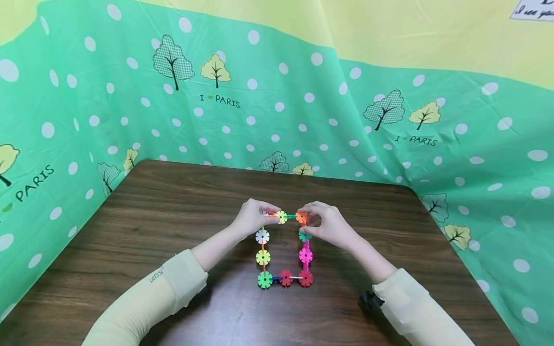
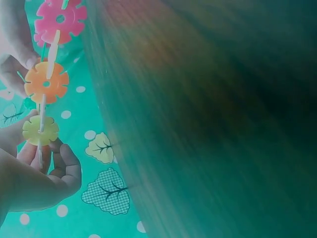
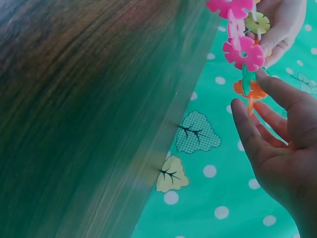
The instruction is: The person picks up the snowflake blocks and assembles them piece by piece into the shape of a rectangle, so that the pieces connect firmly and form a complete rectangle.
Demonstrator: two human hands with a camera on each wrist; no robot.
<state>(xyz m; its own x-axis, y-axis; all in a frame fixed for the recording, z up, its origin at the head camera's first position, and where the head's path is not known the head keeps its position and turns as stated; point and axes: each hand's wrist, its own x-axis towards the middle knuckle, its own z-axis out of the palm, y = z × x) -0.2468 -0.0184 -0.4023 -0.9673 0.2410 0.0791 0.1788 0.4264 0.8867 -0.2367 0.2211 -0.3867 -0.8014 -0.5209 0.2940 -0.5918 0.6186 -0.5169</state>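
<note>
Notched plastic interlocking discs are slotted together into a square frame. Its near side has a green disc (image 1: 265, 279) and two red discs, with a pink disc (image 1: 305, 255) up the right side. White and yellow discs (image 1: 262, 257) make up the left side. My left hand (image 1: 251, 218) pinches the far left corner, beside a yellow-green disc (image 1: 281, 217); its fingers hide part of that corner. At the far right corner, my right hand (image 1: 329, 223) holds the frame with thumb and fingers around the orange disc (image 1: 301, 217). Pink discs (image 3: 243, 53) show close up in the right wrist view.
A dark wooden table (image 1: 199, 192) lies under the frame and both forearms. Behind it hangs a green and yellow cloth (image 1: 277, 120) with dots and printed trees. A small black object (image 1: 372, 300) sits by the right sleeve cuff.
</note>
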